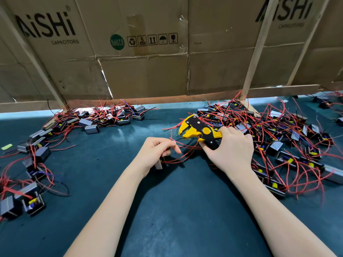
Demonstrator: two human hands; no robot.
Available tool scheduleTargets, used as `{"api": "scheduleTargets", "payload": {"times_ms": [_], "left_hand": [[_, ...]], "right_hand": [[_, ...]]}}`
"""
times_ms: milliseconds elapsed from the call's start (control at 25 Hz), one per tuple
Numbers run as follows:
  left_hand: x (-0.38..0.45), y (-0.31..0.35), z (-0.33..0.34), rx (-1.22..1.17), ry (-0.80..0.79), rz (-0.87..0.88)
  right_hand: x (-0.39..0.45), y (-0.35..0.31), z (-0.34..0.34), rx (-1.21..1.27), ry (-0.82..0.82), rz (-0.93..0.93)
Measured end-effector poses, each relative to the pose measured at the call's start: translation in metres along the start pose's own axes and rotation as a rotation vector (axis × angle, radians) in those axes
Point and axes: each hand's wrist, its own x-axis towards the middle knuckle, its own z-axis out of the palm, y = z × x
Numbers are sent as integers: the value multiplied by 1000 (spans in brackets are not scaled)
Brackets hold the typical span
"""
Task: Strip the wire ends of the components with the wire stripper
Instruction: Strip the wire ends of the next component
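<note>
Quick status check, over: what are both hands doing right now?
Right hand grips wire stripper, jaws open. Left hand holds component, pinching wire. Wire not yet in jaws. Loose red wires crowd between.

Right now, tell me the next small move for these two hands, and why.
Probably feed the wire end pinched by the left hand into the wire stripper. The right hand holds the tool with its jaws open and facing left toward that wire, and nothing visibly sits between them. The component is already in the left hand's grip, so only the gap needs closing.
</note>
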Motion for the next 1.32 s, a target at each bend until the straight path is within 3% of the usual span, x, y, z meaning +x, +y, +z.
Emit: {"api": "scheduleTargets", "payload": {"times_ms": [200,640,1160,1320], "left_hand": [[2,-1,1,-79,112,38],[1,-3,15,-24,131,-1],[-1,-1,13,36,70,-20],[-3,-2,8,37,-33,53]], "right_hand": [[1,3,0,-30,-27,32],[2,2,2,-48,-63,69],[6,1,-5,-93,-164,69],[5,3,-6,-53,-44,38]]}}
